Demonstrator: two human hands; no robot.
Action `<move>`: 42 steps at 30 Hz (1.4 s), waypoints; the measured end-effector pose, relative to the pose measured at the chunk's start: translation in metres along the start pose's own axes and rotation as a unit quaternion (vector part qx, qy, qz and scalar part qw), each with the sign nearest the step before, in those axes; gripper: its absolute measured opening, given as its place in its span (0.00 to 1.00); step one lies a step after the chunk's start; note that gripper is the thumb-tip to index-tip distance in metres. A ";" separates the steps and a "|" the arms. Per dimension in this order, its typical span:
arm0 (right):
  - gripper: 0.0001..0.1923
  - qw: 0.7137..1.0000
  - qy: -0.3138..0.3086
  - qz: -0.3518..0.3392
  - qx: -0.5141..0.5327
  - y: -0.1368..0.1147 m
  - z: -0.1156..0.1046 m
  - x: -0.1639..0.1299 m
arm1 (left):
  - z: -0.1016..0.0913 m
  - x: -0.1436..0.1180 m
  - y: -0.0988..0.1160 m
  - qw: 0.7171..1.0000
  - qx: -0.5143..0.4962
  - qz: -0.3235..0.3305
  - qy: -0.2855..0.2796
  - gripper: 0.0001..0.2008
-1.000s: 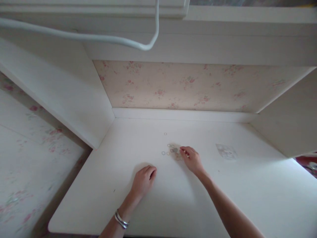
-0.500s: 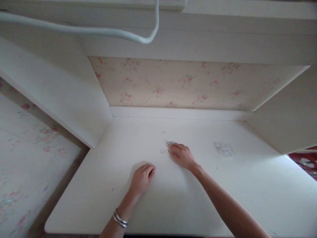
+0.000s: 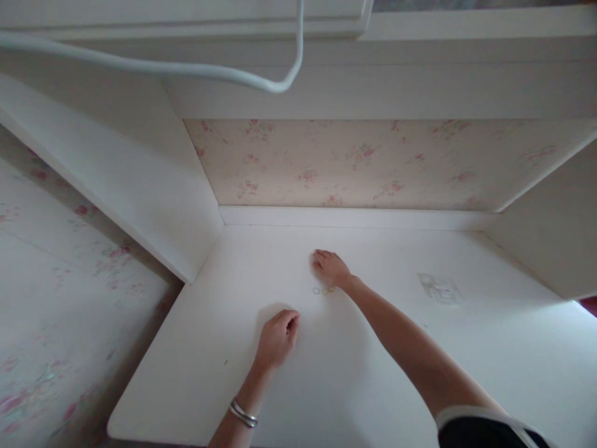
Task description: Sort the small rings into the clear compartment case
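Note:
My right hand is stretched far forward, palm down on the white desk, fingers covering the spot where small metal rings lay. Two small rings show just below that hand's wrist. I cannot tell whether the fingers grip any ring. My left hand rests nearer to me on the desk, fingers curled loosely with nothing seen in it. A silver bracelet circles my left wrist.
A small clear plastic bag lies at the right on the desk. Floral wallpaper backs the alcove, with white side panels left and right. A white cable hangs overhead. The desk's front edge runs near my arms.
My right hand has slid forward and left over the cluster of rings toward the lone far ring; most rings are now hidden. My left hand has stayed in place.

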State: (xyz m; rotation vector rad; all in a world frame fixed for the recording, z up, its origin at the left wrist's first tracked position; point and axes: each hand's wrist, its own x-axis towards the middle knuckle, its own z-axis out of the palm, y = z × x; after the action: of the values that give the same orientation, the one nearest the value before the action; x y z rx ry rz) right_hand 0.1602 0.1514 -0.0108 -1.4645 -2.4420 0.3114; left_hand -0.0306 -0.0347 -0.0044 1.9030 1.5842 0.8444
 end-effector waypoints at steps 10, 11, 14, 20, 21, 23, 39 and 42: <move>0.15 0.998 -0.001 -0.017 0.057 0.007 -0.033 -0.053 | 0.002 0.004 -0.001 1.000 -0.012 -0.009 0.000 0.12; 0.17 0.998 0.019 0.005 0.059 0.009 -0.035 -0.058 | 0.003 0.004 -0.001 1.000 -0.015 -0.009 0.002 0.12; 0.25 0.989 0.096 0.097 0.060 0.014 -0.036 -0.077 | 0.004 0.003 -0.002 1.000 -0.021 -0.011 0.010 0.12; 0.26 0.939 0.191 0.226 0.172 0.000 -0.013 -0.137 | 0.004 0.001 -0.004 1.000 -0.002 0.002 0.010 0.11; 0.24 0.942 0.175 0.216 0.186 -0.004 -0.010 -0.145 | 0.004 0.001 -0.003 1.000 0.009 0.006 0.005 0.11; 0.23 0.944 0.160 0.205 0.201 -0.010 -0.006 -0.156 | 0.004 0.001 0.000 0.999 0.037 0.013 -0.007 0.11; 0.18 0.992 0.072 0.105 0.020 -0.019 -0.012 -0.148 | 0.034 0.055 0.043 0.982 0.187 0.031 -0.019 0.11; 0.17 0.993 0.060 0.093 -0.033 -0.022 -0.014 -0.143 | 0.039 0.065 0.045 0.982 0.183 0.038 -0.028 0.12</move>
State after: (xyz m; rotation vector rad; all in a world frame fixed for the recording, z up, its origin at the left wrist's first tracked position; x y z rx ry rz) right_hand 0.2110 0.0147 -0.0085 -1.6906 -2.2458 0.1760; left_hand 0.0359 0.0207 0.0112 2.2308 1.7343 0.5484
